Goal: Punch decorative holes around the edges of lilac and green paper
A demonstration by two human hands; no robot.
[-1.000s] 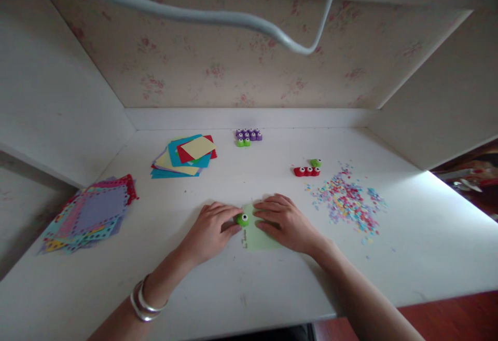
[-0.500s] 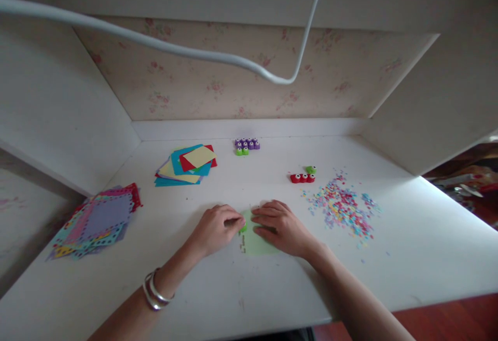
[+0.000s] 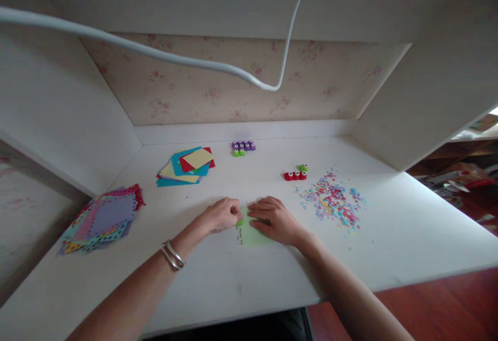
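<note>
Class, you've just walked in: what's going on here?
Someone's left hand is curled against a green punch at the left edge of a pale green sheet, where small cut-outs show. The right hand rests on the sheet. Lacy papers and plain papers lie to the left, confetti to the right, purple punches further back.

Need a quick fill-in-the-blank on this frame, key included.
1. The left hand is on a punch coloured ____.
2. The right hand lies on the pale green sheet, to that punch's ____.
3. The row of three punches near the confetti is ____.
4. The bangles circle the ____ wrist.

Missing words: green; right; red; left.
</note>
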